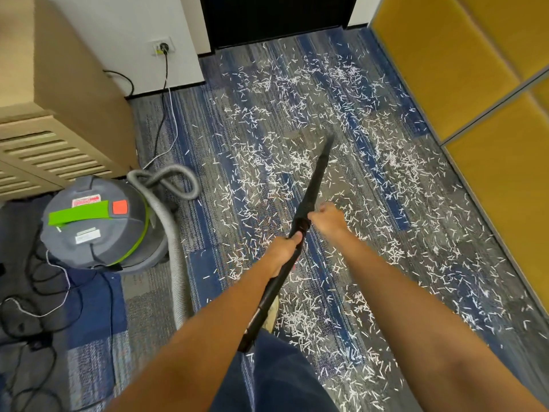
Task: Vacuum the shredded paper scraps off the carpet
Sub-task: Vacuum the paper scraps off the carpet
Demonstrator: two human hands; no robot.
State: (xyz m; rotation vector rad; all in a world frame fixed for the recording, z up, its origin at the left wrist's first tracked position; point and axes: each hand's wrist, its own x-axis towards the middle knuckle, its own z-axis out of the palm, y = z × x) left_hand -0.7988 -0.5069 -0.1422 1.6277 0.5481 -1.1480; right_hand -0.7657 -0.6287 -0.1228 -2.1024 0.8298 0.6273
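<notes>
Left hand (285,248) grips the black wand (315,179) at mid-length. Right hand (328,218), fingers curled, holds it just ahead, at the collar. The nozzle tip is blurred. Paper scraps (297,162) lie strewn over the carpet (208,233) ahead of and around both hands. The labels on the grey canister (98,224), left, are illegible. The left forearm hides the wand's rear end.

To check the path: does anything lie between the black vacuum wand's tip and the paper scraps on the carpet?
Nothing visible does. The wand's tip is among the paper scraps, which lie on the carpet around it.
</notes>
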